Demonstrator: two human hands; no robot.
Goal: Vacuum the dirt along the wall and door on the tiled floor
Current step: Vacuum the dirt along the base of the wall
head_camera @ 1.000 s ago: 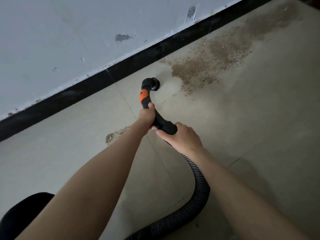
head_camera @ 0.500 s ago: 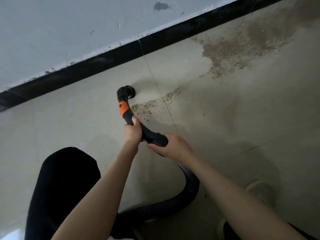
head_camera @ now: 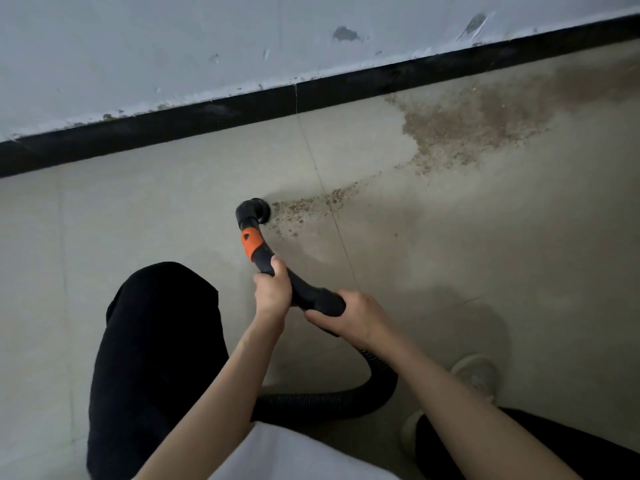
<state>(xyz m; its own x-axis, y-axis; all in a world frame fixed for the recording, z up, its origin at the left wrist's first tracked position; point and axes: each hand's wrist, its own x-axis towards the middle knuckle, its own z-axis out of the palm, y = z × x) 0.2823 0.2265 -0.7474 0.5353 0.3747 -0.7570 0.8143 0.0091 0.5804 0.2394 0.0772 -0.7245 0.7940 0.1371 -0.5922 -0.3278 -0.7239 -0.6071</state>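
Note:
A black vacuum handle with an orange band [head_camera: 251,244] ends in a round nozzle [head_camera: 254,211] pressed on the tiled floor [head_camera: 450,258]. My left hand [head_camera: 273,289] grips the handle just behind the orange band. My right hand [head_camera: 349,315] grips the rear end of the handle, where the ribbed black hose [head_camera: 346,400] begins. A thin trail of brown dirt [head_camera: 304,207] lies right of the nozzle. A large dirt patch [head_camera: 478,126] spreads along the wall at upper right.
The white wall [head_camera: 173,46] with a black skirting board [head_camera: 207,116] runs across the top. My black-trousered knee [head_camera: 156,341] is bent at lower left. A light shoe [head_camera: 474,375] stands at lower right. The hose loops between my legs.
The nozzle has drawn back from the wall to the near end of the dirt trail. The view has tilted down, showing more of my legs and a shoe.

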